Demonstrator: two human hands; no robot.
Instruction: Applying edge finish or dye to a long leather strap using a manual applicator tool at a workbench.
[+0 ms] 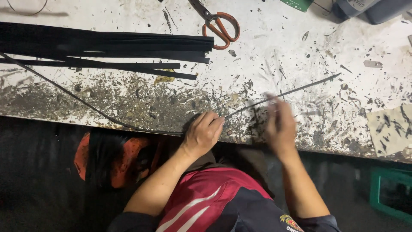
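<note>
**A:** Fingers point(218, 121) of the left hand point(202, 134) are pinched shut on the near end of a thin dark strip point(283, 92), right at the front edge of the stained surface point(274, 47). The right hand point(280, 126) is blurred, so whether it's closed on the strip can't be told.

**B:** Agreed. The strip is stretched diagonally across the surface toward the far right. It's probably light, floppy and easily kinked, so it's best gripped near the end and kept taut. A bundle of black strips point(107, 49) and orange-handled scissors point(219, 23) are left further back.
</note>
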